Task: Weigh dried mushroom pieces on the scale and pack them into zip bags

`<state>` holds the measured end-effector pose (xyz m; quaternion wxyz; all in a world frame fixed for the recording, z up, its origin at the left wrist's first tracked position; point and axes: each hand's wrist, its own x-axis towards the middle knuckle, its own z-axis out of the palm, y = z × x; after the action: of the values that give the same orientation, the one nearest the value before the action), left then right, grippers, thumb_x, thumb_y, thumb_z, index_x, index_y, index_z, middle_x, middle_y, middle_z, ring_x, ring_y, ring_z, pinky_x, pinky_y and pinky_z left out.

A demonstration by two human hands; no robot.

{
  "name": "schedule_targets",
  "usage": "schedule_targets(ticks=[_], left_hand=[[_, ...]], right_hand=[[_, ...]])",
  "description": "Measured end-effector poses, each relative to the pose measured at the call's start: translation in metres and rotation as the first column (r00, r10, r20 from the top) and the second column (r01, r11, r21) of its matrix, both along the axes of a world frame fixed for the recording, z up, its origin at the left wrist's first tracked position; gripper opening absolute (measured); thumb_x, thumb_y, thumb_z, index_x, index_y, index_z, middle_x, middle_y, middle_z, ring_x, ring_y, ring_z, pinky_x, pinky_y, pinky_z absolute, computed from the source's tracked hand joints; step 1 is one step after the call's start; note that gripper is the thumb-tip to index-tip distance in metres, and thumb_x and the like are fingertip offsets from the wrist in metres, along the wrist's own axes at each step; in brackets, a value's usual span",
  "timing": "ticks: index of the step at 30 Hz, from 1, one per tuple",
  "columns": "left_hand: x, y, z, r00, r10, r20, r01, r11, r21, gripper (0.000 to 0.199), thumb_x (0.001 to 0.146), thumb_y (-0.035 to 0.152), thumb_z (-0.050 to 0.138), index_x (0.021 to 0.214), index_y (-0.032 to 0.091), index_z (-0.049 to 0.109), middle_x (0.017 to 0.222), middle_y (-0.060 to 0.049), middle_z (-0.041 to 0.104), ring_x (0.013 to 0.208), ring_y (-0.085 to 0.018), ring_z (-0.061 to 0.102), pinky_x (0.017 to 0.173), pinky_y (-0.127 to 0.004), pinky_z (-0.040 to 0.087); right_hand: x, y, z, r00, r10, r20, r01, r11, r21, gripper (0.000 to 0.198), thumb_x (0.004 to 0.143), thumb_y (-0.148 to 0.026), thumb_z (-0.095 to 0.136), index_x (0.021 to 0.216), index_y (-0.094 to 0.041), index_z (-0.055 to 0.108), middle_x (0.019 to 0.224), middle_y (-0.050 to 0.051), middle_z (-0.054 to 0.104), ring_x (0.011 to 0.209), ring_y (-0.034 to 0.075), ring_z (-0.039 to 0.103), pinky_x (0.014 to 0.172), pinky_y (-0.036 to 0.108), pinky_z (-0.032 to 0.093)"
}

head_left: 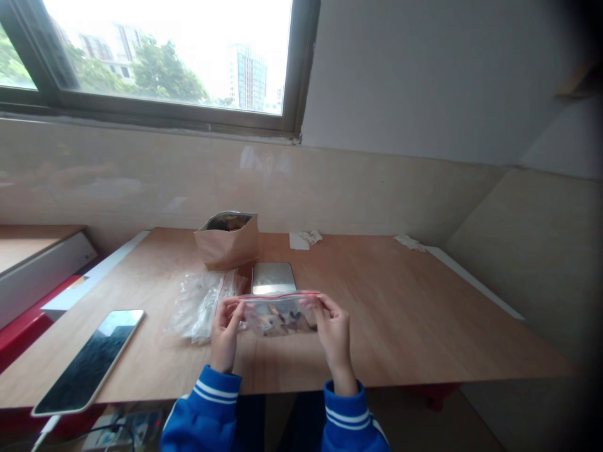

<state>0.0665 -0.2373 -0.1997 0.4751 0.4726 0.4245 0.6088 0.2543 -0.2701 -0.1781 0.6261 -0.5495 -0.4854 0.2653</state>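
Observation:
Between my two hands a clear zip bag point(277, 317) with a red strip along its top is stretched out, small dark and orange-brown pieces inside it. My left hand point(226, 329) pinches its upper left corner. At the upper right corner, my right hand point(334, 329) grips it between thumb and fingers. Just beyond the bag lies a flat scale with a silver plate point(273, 276). A pile of clear zip bags point(195, 307) rests left of my left hand. Behind them stands an open brown paper pouch point(228, 245), its contents too dim to name.
A phone point(92, 361) with a white cable point(46, 432) lies at the table's left front. Crumpled paper point(308, 238) and another scrap point(409, 243) are at the back edge of the wooden table point(414, 314). A power strip point(127, 430) sits below the front edge.

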Motion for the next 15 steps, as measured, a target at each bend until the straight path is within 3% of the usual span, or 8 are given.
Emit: schedule_targets(ticks=[5,11,15], left_hand=[[-0.005,0.002,0.000,0.997,-0.016,-0.070,0.016,1.000,0.007,0.024,0.078,0.042,0.061,0.086,0.019,0.057,0.076,-0.001,0.066,0.069,-0.015,0.063,0.061,-0.025,0.050],[-0.004,0.003,-0.010,0.990,0.004,-0.142,-0.005,1.000,-0.006,0.032,0.078,0.044,0.062,0.097,0.018,0.061,0.087,-0.003,0.066,0.079,-0.016,0.064,0.066,-0.026,0.052],[-0.005,0.003,-0.012,0.992,0.015,-0.122,-0.018,1.000,-0.022,0.036,0.075,0.047,0.064,0.096,0.017,0.062,0.085,-0.004,0.066,0.074,-0.017,0.065,0.065,-0.029,0.054]], right_hand=[[0.010,0.007,-0.023,0.996,0.034,-0.087,-0.039,0.998,-0.047,0.043,0.085,-0.055,0.050,0.091,-0.017,0.070,0.083,0.008,0.073,0.074,0.021,0.066,0.075,0.034,0.051],[0.021,0.008,-0.037,0.988,0.153,-0.037,-0.155,0.986,-0.066,0.052,0.088,-0.058,0.041,0.110,-0.018,0.067,0.100,0.010,0.072,0.091,0.024,0.066,0.084,0.038,0.050],[0.024,0.007,-0.042,0.984,0.175,-0.026,-0.176,0.982,-0.068,0.051,0.088,-0.059,0.041,0.103,-0.019,0.069,0.094,0.011,0.073,0.085,0.025,0.067,0.081,0.039,0.051]])
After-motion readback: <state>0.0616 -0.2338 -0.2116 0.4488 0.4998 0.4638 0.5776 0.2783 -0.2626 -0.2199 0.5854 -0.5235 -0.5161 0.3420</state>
